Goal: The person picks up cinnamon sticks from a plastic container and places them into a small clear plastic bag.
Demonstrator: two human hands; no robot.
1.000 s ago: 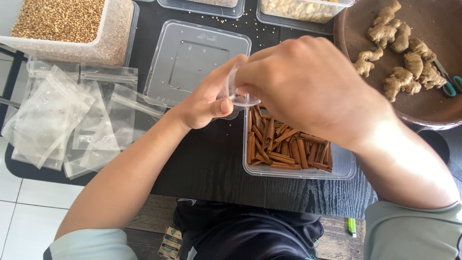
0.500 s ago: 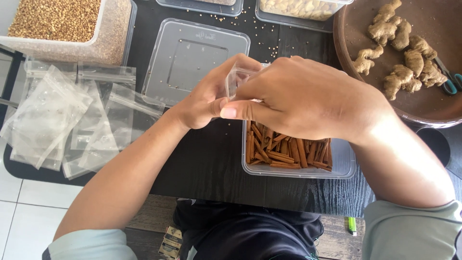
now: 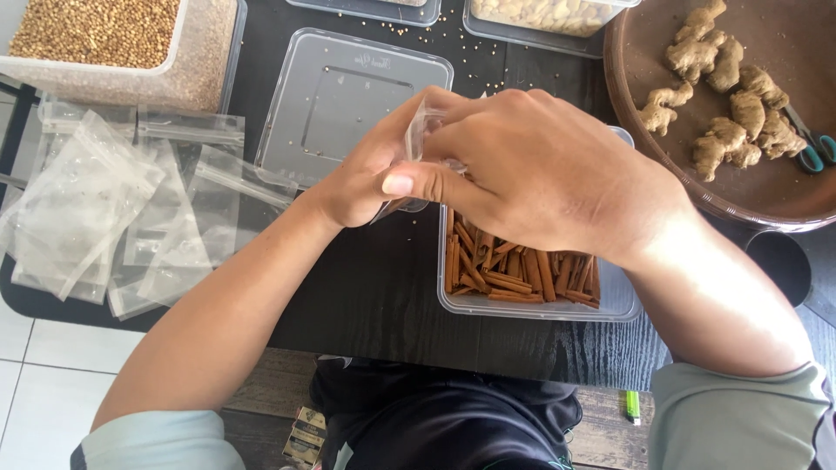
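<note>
My left hand (image 3: 366,178) and my right hand (image 3: 540,170) meet above a clear plastic tub of cinnamon sticks (image 3: 514,270) on the black table. Both pinch a small clear zip bag (image 3: 414,139), held upright between the fingers. My right thumb presses along the bag toward the left hand. What is inside the bag is hidden behind my fingers.
A clear tub lid (image 3: 340,100) lies behind my hands. Several empty zip bags (image 3: 113,209) are piled at the left. A tub of coriander seeds (image 3: 113,43) stands at the back left; a brown tray (image 3: 784,200) with ginger roots (image 3: 723,96) and scissors (image 3: 814,148) at the right.
My right hand has lowered and turned over the bag, its thumb sliding left along it. The bag now stands more upright between both hands.
</note>
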